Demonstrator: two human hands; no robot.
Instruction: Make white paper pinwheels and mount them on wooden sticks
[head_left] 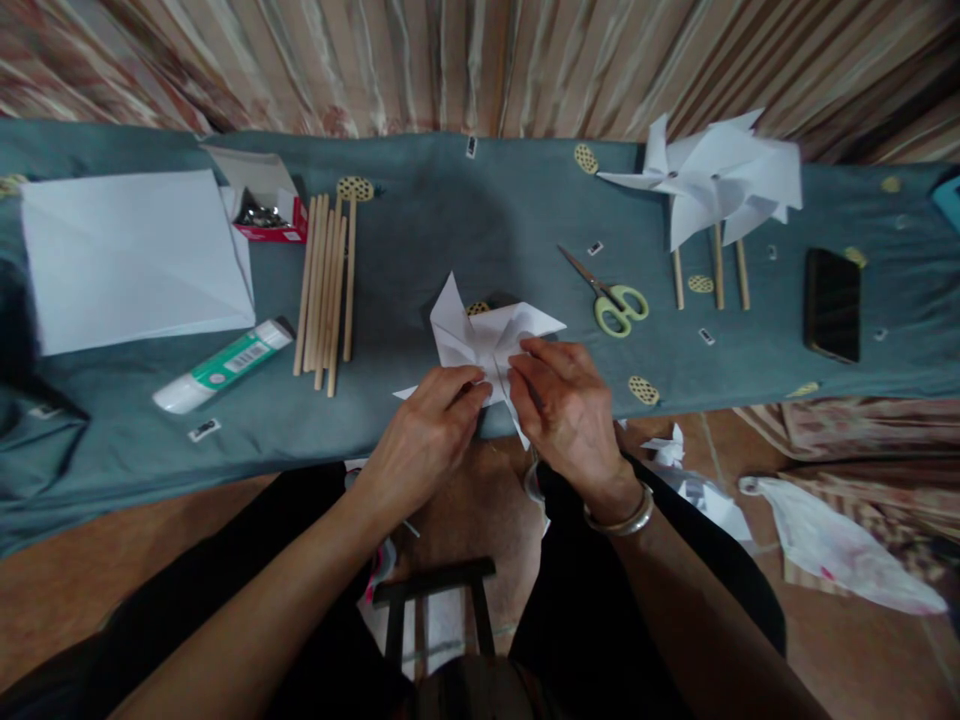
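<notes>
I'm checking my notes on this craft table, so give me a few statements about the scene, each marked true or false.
1. Both hands, left hand and right hand, pinch the folded white paper. True.
2. The scissors lie left of the wooden sticks. False: they lie right of the paper, far from the sticks.
3. The glue tube lies below the paper sheets. True.
4. The phone rests on the finished pinwheels. False: it lies apart, to their right.

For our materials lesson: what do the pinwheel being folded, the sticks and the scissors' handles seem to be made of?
Pinwheel: thin matte white paper, sharply creased. Sticks: likely bare wood, pale tan and dull. Scissors' handles: probably smooth plastic, light green; blades look metallic.
</notes>
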